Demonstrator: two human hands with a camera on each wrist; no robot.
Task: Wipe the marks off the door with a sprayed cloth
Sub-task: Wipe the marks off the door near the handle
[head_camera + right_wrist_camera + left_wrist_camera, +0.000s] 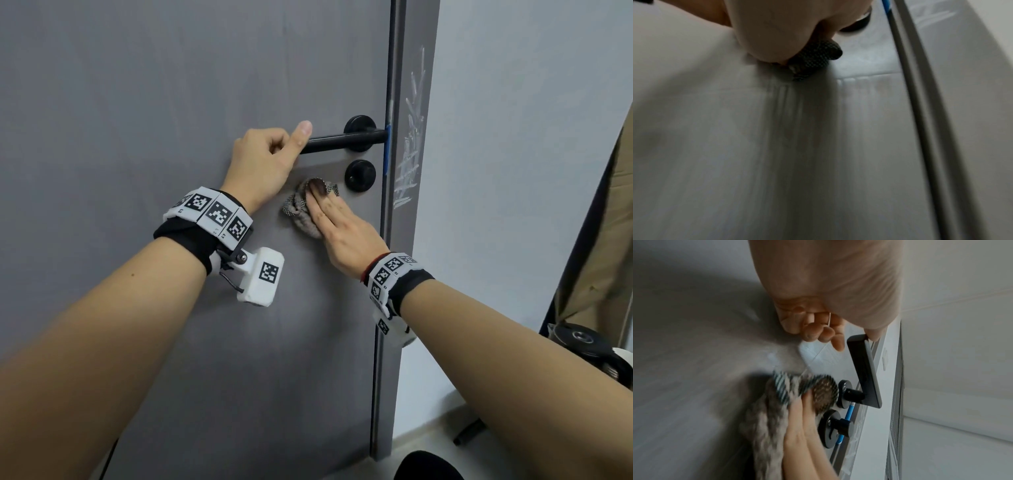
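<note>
Left hand (pixel 263 164) gripping the black door handle (pixel 342 141), right hand (pixel 337 228) with flat fingers pressing the cloth (pixel 301 212) on the grey door (pixel 154 102)

Grey door, black fittings

Grey door (pixel 171 102); black handle (pixel 342 139) and lock knob (pixel 359 175); checked black-and-white cloth (pixel 301 209); white scribbles (pixel 409 161) at three o'clock; blue tape (pixel 387 144).

Door frame (pixel 404 240): we see a grey jamb running top to bottom just right of the door edge.
Wall (pixel 531 171): pale — plain to our eye, right of the frame.
Blue tape (pixel 388 147): a short strip at the latch edge.
Cardboard (pixel 606 240): brown sheets leaning at far right.
Round black object (pixel 575 339): low on the right — we cannot tell what it is.
</note>
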